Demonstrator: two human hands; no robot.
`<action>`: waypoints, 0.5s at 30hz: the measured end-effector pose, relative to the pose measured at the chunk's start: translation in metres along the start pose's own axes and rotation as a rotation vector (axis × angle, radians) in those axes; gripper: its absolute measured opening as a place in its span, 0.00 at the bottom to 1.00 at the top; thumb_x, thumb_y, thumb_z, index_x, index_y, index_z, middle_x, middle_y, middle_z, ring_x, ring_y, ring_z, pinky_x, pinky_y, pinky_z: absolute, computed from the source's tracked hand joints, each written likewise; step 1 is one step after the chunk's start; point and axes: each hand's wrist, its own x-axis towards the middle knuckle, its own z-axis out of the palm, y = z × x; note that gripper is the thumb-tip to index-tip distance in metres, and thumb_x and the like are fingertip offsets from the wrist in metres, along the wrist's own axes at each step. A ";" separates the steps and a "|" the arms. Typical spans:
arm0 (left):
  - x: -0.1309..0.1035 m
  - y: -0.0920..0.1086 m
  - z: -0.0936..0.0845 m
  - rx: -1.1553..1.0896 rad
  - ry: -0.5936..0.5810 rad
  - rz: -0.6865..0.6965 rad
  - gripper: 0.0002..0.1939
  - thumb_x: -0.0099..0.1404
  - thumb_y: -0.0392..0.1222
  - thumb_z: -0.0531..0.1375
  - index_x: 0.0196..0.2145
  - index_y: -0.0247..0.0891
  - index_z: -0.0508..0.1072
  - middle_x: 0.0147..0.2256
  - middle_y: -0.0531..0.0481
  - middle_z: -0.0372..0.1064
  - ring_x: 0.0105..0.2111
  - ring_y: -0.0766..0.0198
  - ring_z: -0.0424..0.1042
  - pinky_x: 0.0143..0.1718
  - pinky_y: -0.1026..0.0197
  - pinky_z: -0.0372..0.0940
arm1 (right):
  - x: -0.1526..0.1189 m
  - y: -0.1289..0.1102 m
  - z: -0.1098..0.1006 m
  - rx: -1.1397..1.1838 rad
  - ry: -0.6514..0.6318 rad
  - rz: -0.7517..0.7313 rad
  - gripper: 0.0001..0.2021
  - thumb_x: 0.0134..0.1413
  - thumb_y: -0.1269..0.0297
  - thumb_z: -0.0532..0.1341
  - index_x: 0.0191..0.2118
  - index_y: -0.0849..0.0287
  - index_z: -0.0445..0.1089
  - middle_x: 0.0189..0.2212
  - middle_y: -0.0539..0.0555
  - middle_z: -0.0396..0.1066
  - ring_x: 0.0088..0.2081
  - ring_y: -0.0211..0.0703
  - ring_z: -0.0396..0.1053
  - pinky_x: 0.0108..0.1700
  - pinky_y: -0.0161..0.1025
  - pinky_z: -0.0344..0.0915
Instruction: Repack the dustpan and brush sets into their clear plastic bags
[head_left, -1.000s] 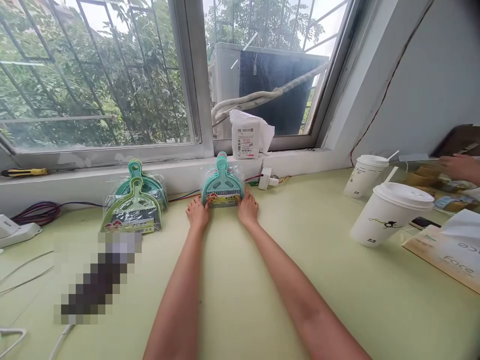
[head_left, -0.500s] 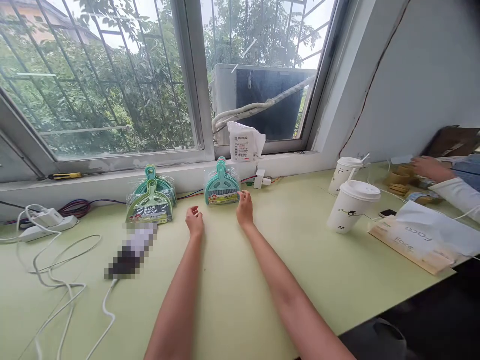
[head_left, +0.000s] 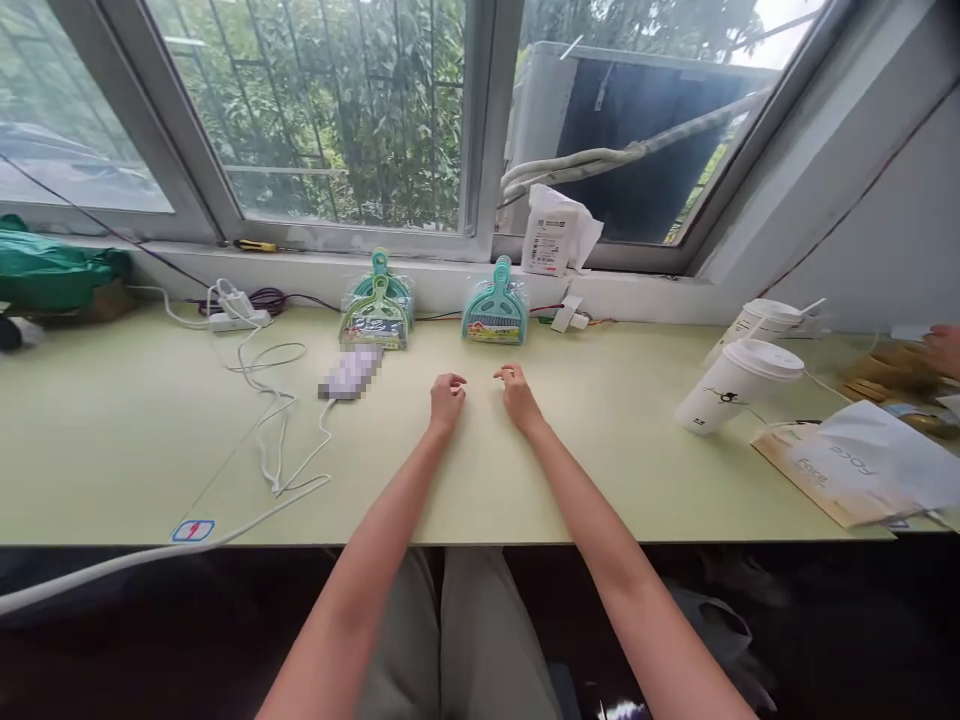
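Note:
My left hand (head_left: 448, 402) is over the pale green table (head_left: 525, 480), its fingers loosely bent and apart, holding nothing. Opposite it, my right hand (head_left: 517, 396) is also empty, with its fingers spread and slightly curled toward the left one. Just beyond both hands, a teal dustpan and brush set (head_left: 496, 308) in clear wrapping leans against the wall below the window. Farther left, a green dustpan and brush set (head_left: 377, 318) leans in front of a teal dustpan set (head_left: 381, 262). Neither hand touches any of them.
A blurred phone-like object (head_left: 352, 372) lies left with a white cable (head_left: 319, 440). A power strip (head_left: 238, 320) is behind. At right are a tall white cup (head_left: 739, 385), a second cup (head_left: 750, 325) and a tissue pack (head_left: 862, 460). Another person's hand (head_left: 943, 350) shows at the edge.
My right hand has moved away from the teal dustpan set, back toward me. Both hands are nearer the body and closer together. The view has tilted down and turned left.

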 end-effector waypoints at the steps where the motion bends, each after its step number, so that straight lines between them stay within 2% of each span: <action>1: -0.001 0.001 -0.001 0.020 -0.011 0.030 0.14 0.56 0.24 0.51 0.34 0.36 0.72 0.42 0.44 0.68 0.41 0.63 0.71 0.39 0.61 0.71 | -0.003 -0.003 0.001 0.003 -0.032 -0.025 0.26 0.45 0.87 0.45 0.46 0.63 0.68 0.50 0.61 0.59 0.45 0.44 0.66 0.50 0.43 0.65; 4: 0.012 -0.001 -0.012 0.092 -0.019 0.096 0.16 0.55 0.23 0.51 0.34 0.36 0.72 0.42 0.44 0.67 0.41 0.63 0.70 0.39 0.61 0.70 | -0.006 -0.010 0.002 0.009 -0.080 -0.060 0.24 0.46 0.86 0.46 0.45 0.62 0.69 0.48 0.59 0.61 0.43 0.43 0.67 0.50 0.44 0.65; 6: 0.035 -0.008 -0.030 0.128 0.026 0.117 0.15 0.55 0.23 0.52 0.34 0.36 0.73 0.42 0.44 0.67 0.39 0.63 0.70 0.40 0.60 0.70 | -0.005 -0.013 0.001 0.007 -0.051 -0.067 0.21 0.50 0.84 0.46 0.43 0.62 0.69 0.46 0.60 0.62 0.44 0.45 0.67 0.50 0.44 0.65; 8: 0.064 -0.017 -0.059 0.170 0.106 0.105 0.13 0.56 0.24 0.52 0.33 0.34 0.73 0.40 0.44 0.69 0.37 0.63 0.71 0.41 0.59 0.69 | -0.003 -0.015 -0.001 0.003 -0.002 -0.062 0.18 0.53 0.81 0.47 0.42 0.62 0.70 0.44 0.60 0.63 0.44 0.46 0.67 0.49 0.45 0.65; 11: 0.108 -0.037 -0.113 0.278 0.249 -0.005 0.10 0.56 0.26 0.54 0.32 0.33 0.73 0.37 0.43 0.71 0.36 0.62 0.71 0.46 0.56 0.66 | 0.000 -0.015 -0.003 -0.006 0.029 -0.031 0.16 0.56 0.77 0.48 0.42 0.60 0.70 0.43 0.59 0.64 0.38 0.45 0.68 0.46 0.45 0.65; 15: 0.147 -0.071 -0.177 0.282 0.475 -0.207 0.12 0.58 0.27 0.53 0.39 0.31 0.71 0.41 0.37 0.71 0.38 0.59 0.71 0.40 0.57 0.67 | 0.003 -0.015 -0.001 -0.016 0.007 -0.014 0.16 0.56 0.76 0.47 0.43 0.58 0.69 0.44 0.58 0.64 0.32 0.42 0.67 0.43 0.45 0.66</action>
